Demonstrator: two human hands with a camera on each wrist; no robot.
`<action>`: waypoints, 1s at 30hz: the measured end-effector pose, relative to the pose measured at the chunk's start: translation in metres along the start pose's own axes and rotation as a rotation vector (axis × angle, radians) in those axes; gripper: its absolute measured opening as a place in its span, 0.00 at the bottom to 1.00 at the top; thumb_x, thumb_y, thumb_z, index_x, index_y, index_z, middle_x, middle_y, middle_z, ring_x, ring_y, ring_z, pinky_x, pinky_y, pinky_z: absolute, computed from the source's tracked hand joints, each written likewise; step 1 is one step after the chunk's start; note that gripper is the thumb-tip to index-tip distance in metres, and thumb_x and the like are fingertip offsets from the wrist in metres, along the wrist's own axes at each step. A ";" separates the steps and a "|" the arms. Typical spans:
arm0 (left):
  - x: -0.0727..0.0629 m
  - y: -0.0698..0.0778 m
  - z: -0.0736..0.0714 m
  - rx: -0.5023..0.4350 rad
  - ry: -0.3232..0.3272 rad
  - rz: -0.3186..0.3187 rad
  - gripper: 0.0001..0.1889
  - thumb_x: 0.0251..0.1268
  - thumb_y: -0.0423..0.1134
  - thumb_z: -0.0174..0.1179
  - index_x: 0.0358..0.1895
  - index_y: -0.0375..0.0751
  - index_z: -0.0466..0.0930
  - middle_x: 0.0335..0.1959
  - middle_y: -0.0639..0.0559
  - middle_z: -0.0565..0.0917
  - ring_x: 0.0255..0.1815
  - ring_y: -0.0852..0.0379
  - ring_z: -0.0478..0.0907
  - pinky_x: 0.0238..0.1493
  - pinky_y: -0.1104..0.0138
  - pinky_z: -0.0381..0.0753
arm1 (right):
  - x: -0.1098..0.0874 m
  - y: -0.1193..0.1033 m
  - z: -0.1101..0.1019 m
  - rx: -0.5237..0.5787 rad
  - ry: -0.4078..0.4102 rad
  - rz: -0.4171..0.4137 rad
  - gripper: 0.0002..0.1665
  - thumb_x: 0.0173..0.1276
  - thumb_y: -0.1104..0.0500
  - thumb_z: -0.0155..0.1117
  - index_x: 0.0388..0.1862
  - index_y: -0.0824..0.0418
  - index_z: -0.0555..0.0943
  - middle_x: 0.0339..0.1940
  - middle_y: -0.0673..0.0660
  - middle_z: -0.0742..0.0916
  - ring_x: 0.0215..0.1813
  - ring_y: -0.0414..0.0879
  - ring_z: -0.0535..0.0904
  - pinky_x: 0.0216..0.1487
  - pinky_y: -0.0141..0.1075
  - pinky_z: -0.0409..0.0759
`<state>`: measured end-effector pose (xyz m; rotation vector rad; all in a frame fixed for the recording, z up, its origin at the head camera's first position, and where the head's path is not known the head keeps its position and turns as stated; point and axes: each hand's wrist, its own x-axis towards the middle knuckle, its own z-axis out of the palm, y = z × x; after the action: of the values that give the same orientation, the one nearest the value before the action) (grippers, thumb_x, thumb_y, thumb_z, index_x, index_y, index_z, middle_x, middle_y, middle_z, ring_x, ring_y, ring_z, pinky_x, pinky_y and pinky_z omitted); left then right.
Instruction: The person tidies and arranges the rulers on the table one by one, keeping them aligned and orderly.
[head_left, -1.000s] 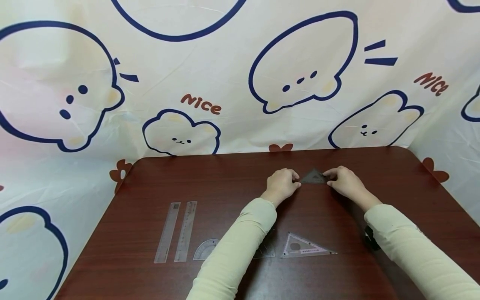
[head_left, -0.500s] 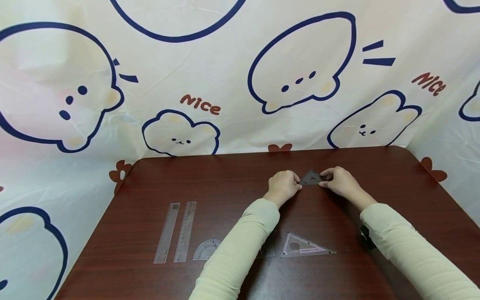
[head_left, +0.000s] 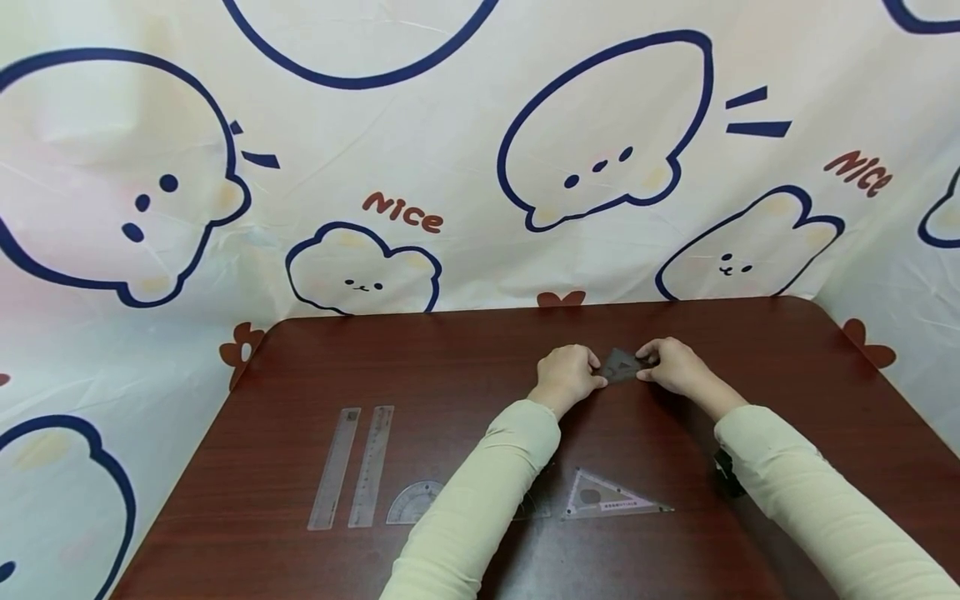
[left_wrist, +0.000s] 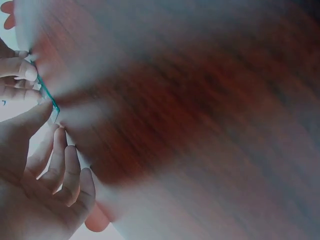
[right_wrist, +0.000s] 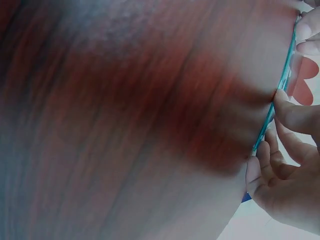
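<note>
A small see-through set square, dark against the table, sits between both hands towards the far side of the table. Its left corner is pinched by my left hand, with thumb and forefinger. My right hand pinches the right end, hiding that corner. Seen edge-on in the right wrist view, the set square is a thin teal line held by thumb and fingers. In the left wrist view its edge shows between the two hands. Whether it touches the table I cannot tell.
Two clear straight rulers lie side by side at left. A protractor is partly under my left sleeve, beside another clear piece mostly hidden. A larger set square lies nearer me. A patterned curtain borders the table.
The small set square has shifted slightly left and towards me and turned somewhat. My right hand has moved left with it, closer to my left hand, which has barely moved.
</note>
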<state>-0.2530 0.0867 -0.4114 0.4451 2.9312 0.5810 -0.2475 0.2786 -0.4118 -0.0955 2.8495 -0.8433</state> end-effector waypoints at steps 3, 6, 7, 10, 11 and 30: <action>-0.001 0.001 0.000 0.003 -0.008 0.000 0.13 0.60 0.54 0.70 0.46 0.58 0.87 0.43 0.66 0.85 0.47 0.61 0.80 0.46 0.62 0.76 | 0.000 -0.001 0.000 0.006 -0.022 0.008 0.19 0.66 0.65 0.68 0.52 0.75 0.79 0.45 0.70 0.82 0.49 0.62 0.77 0.52 0.54 0.74; -0.001 0.001 0.000 0.003 -0.006 0.001 0.13 0.60 0.53 0.70 0.46 0.58 0.87 0.42 0.66 0.84 0.47 0.61 0.80 0.46 0.62 0.76 | 0.000 -0.002 0.000 0.001 -0.027 0.005 0.19 0.66 0.65 0.68 0.52 0.76 0.78 0.44 0.70 0.82 0.48 0.62 0.77 0.51 0.53 0.74; 0.000 0.001 0.000 0.002 -0.004 0.001 0.13 0.60 0.53 0.70 0.46 0.58 0.87 0.41 0.66 0.84 0.46 0.62 0.80 0.45 0.62 0.76 | 0.000 -0.002 -0.001 -0.003 -0.028 0.002 0.19 0.66 0.65 0.68 0.52 0.76 0.78 0.44 0.70 0.82 0.48 0.61 0.77 0.51 0.53 0.74; 0.000 0.000 0.001 -0.007 -0.003 0.001 0.13 0.59 0.53 0.71 0.46 0.58 0.87 0.38 0.67 0.84 0.43 0.63 0.80 0.44 0.63 0.76 | 0.001 -0.002 -0.001 -0.011 -0.027 -0.003 0.19 0.66 0.66 0.67 0.52 0.76 0.78 0.43 0.69 0.82 0.47 0.61 0.77 0.50 0.52 0.74; 0.001 0.000 0.001 -0.010 -0.004 -0.001 0.13 0.59 0.53 0.71 0.46 0.58 0.87 0.37 0.68 0.83 0.42 0.64 0.79 0.43 0.63 0.76 | 0.002 -0.002 -0.001 -0.011 -0.027 -0.004 0.19 0.66 0.66 0.67 0.52 0.77 0.78 0.43 0.69 0.82 0.47 0.61 0.77 0.50 0.52 0.74; 0.000 0.000 0.001 -0.006 -0.030 0.002 0.12 0.59 0.52 0.71 0.45 0.59 0.88 0.34 0.69 0.83 0.40 0.67 0.79 0.43 0.65 0.76 | -0.001 -0.001 0.002 -0.018 -0.007 -0.030 0.18 0.67 0.65 0.67 0.51 0.75 0.78 0.42 0.68 0.80 0.46 0.60 0.75 0.50 0.53 0.73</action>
<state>-0.2527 0.0866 -0.4120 0.4514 2.9006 0.5780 -0.2462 0.2765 -0.4125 -0.1438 2.8560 -0.8221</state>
